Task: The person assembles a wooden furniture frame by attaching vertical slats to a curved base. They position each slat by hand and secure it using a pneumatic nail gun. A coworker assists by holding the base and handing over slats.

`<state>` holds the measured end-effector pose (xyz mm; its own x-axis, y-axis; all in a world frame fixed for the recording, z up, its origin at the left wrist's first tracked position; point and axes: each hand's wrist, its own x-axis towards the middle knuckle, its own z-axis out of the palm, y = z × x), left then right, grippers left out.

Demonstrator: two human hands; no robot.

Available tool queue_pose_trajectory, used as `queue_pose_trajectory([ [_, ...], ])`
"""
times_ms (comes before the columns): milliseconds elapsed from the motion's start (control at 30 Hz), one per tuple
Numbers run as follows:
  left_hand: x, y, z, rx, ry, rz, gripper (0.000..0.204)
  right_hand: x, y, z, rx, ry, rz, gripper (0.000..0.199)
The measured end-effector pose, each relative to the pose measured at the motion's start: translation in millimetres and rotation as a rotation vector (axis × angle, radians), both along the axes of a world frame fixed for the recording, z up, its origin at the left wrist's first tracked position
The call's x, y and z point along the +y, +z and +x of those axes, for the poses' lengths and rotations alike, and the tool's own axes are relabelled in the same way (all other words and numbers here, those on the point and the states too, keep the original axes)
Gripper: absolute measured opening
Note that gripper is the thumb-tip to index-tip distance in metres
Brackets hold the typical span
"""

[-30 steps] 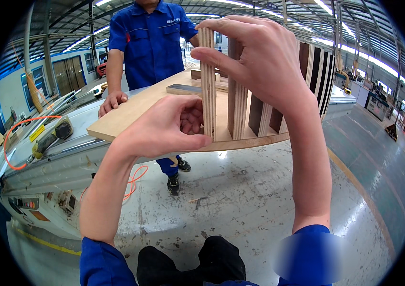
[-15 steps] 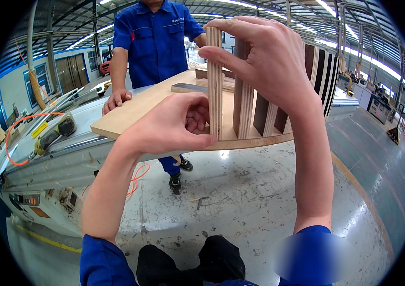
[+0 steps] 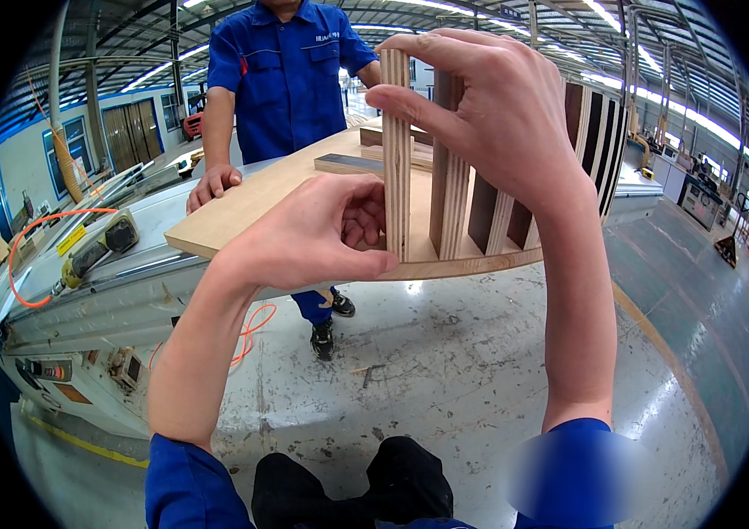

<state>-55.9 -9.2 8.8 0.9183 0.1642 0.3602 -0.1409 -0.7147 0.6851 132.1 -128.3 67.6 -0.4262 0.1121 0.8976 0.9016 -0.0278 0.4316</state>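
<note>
Scuffed floor (image 3: 480, 353), grey table (image 3: 128, 309), pale wooden board (image 3: 260, 198) on top — across this last second barely anything shifts, so work looks paused at a steady hold. Upright at the board's front edge: the plywood strip (image 3: 398, 176), pale, striped lengthwise with layers. Right hand (image 3: 502, 115) — grip closed, pinching its top. Left hand (image 3: 304, 234) cups its foot; whether gripping, I can't tell.

Right sleeve (image 3: 577, 454) blurred, co-worker (image 3: 282, 84) cut off at top, upright strips (image 3: 450, 189) partly hidden behind right hand (image 3: 507, 115)
</note>
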Motion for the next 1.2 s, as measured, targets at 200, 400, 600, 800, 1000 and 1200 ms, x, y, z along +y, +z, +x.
queue_pose_trajectory([
  [200,0.6,-0.3,1.1,0.002,-0.002,-0.013,0.049,-1.5,0.6,-0.5,-0.001,0.001,0.001,0.046],
  [400,0.8,-2.0,-0.1,-0.002,0.030,0.026,0.053,-7.5,2.1,-6.4,0.042,-0.042,-0.101,0.056],
  [600,3.4,0.1,-1.8,0.030,0.034,0.008,0.056,-0.9,1.0,-3.6,0.008,0.012,-0.031,0.044],
  [800,32.4,-12.4,-48.9,-0.238,0.224,0.219,0.053,-2.9,-1.3,-8.0,0.095,-0.003,-0.116,0.048],
  [1000,131.9,-18.1,-155.7,-0.411,0.933,0.548,0.055,-3.2,-3.7,4.1,0.059,-0.033,-0.089,0.051],
  [1200,225.8,-9.5,-320.1,0.307,1.212,0.374,0.065,2.9,0.1,-6.3,0.024,-0.034,-0.066,0.054],
])
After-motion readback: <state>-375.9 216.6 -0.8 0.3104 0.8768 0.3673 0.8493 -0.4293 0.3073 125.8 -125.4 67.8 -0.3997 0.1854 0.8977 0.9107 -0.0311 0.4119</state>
